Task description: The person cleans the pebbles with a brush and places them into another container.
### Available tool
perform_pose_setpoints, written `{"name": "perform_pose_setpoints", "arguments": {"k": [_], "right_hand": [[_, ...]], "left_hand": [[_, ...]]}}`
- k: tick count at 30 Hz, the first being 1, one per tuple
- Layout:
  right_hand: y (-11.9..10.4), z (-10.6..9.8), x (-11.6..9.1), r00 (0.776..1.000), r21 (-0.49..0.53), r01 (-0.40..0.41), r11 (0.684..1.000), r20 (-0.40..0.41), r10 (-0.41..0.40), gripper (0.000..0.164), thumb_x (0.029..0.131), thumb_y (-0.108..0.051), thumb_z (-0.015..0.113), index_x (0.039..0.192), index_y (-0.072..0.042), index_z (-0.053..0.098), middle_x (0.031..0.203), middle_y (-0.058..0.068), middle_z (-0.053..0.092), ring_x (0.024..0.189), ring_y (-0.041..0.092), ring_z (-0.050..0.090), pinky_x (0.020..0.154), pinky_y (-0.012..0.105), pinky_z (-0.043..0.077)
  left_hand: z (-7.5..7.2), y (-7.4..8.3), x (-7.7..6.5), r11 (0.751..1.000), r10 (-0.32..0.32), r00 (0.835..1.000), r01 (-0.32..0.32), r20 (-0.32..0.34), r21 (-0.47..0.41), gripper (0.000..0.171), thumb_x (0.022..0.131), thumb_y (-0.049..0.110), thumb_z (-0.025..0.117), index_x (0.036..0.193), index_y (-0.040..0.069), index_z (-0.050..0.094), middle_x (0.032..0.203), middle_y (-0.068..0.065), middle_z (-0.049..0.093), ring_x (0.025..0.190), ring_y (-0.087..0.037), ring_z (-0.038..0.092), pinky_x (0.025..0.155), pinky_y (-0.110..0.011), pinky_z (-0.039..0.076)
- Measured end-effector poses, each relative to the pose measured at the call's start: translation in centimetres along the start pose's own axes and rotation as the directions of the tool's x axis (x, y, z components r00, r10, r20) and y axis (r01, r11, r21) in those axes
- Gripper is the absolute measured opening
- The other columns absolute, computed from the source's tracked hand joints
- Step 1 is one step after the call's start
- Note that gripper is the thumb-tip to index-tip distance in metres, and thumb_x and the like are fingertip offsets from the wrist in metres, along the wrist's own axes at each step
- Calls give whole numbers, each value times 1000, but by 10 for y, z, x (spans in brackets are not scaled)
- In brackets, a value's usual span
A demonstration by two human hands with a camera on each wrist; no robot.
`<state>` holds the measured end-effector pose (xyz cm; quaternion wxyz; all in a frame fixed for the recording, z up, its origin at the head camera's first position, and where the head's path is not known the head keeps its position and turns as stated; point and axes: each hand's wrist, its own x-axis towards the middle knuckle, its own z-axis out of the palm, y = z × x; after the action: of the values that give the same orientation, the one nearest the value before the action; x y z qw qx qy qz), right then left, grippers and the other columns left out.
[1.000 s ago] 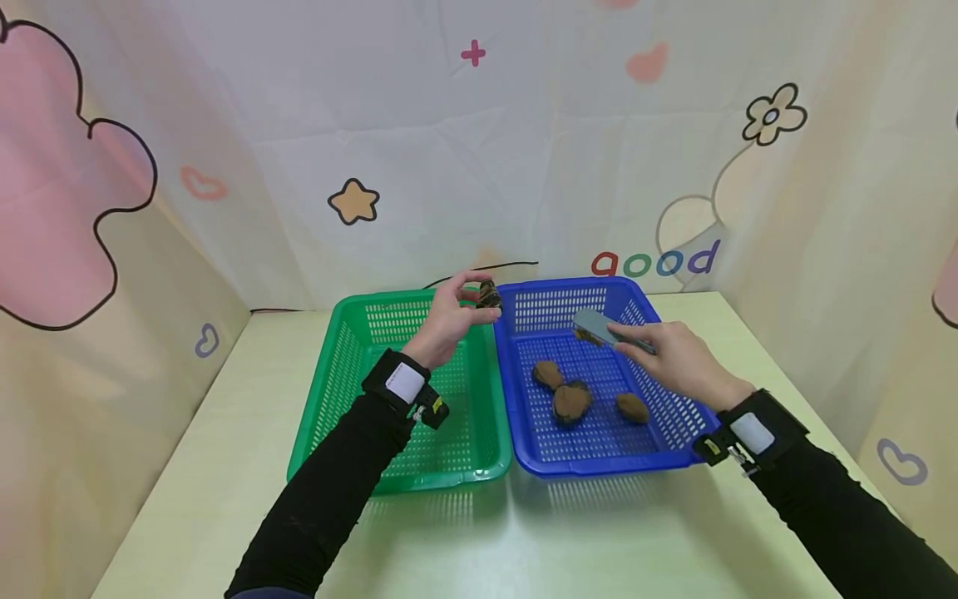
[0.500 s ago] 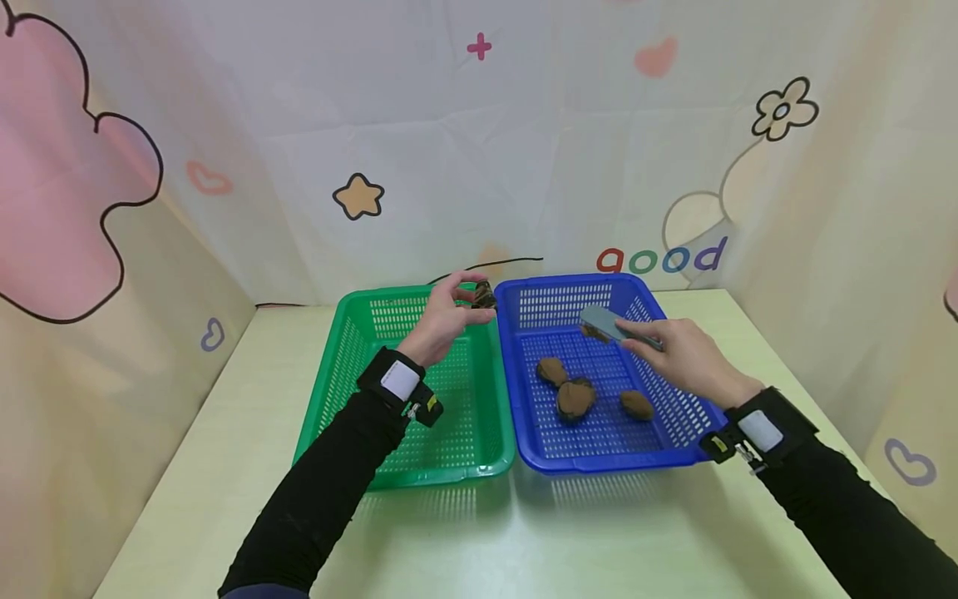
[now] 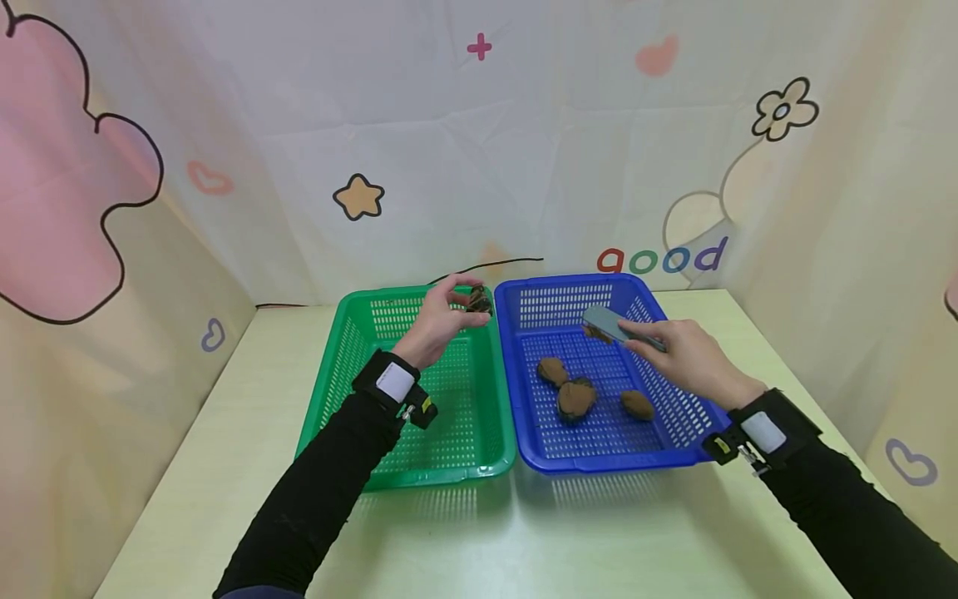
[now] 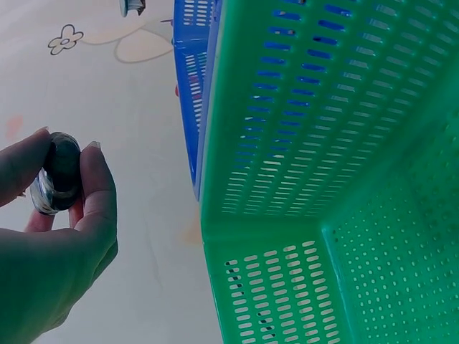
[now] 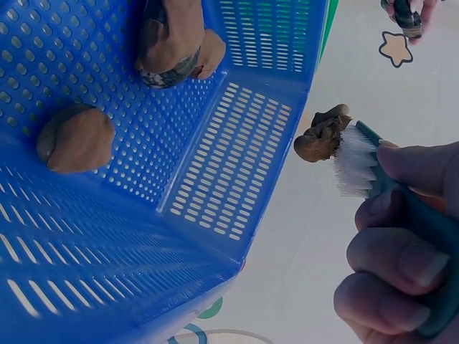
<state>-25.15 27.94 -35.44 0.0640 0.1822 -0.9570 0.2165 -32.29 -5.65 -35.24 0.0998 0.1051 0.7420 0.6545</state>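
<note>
My left hand (image 3: 436, 323) pinches a dark, banded clam (image 3: 479, 299) between thumb and fingers, above the far right corner of the green basket (image 3: 449, 477). In the left wrist view the clam (image 4: 63, 168) shows a smooth, dark face with paler streaks at its edge. Over the far part of the blue basket (image 3: 599, 464), my right hand (image 3: 684, 358) grips a teal-grey brush (image 3: 604, 321). In the right wrist view, a lump of brown mud (image 5: 321, 136) clings to the tips of its white bristles (image 5: 354, 163).
Several mud-coated clams lie in the blue basket: one large (image 3: 576, 401), one beside it (image 3: 552, 371), and one farther right (image 3: 637, 405). Both baskets stand side by side on a pale table (image 3: 479, 549), before a printed curtain (image 3: 449, 166).
My left hand has shifted slightly left with the clam, from the gap between the baskets to over the green one. The brush hand stays nearly still; the head view has tilted a little.
</note>
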Motion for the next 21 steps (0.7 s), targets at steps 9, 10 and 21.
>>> {"name": "perform_pose_setpoints", "arguments": {"k": [9,10,21], "right_hand": [[-1,-1,0,1000,-1,3,1000,1,-3,41,94,-17,63,133,-5,57,80,9,60,53,12,43,45,19,30],[-1,-1,1,1000,-1,3,1000,2,-3,41,94,-17,63,133,-5,57,80,9,60,53,12,43,45,19,30],[-2,0,1,1000,-4,8,1000,6,-8,41,94,-18,63,133,-6,58,69,4,53,54,12,43,45,19,29]], "left_hand": [[-5,-3,-1,1000,-12,1000,12,-5,-5,55,86,-4,67,135,11,48,128,-17,44,109,-24,46,83,-31,52],[-5,-3,-1,1000,-14,1000,14,-8,-2,55,86,-4,67,135,11,48,127,-16,44,110,-24,45,83,-31,52],[-10,-10,-1,999,-42,999,42,-7,25,54,84,-5,69,132,9,50,120,-16,46,100,-23,49,81,-31,54]]}}
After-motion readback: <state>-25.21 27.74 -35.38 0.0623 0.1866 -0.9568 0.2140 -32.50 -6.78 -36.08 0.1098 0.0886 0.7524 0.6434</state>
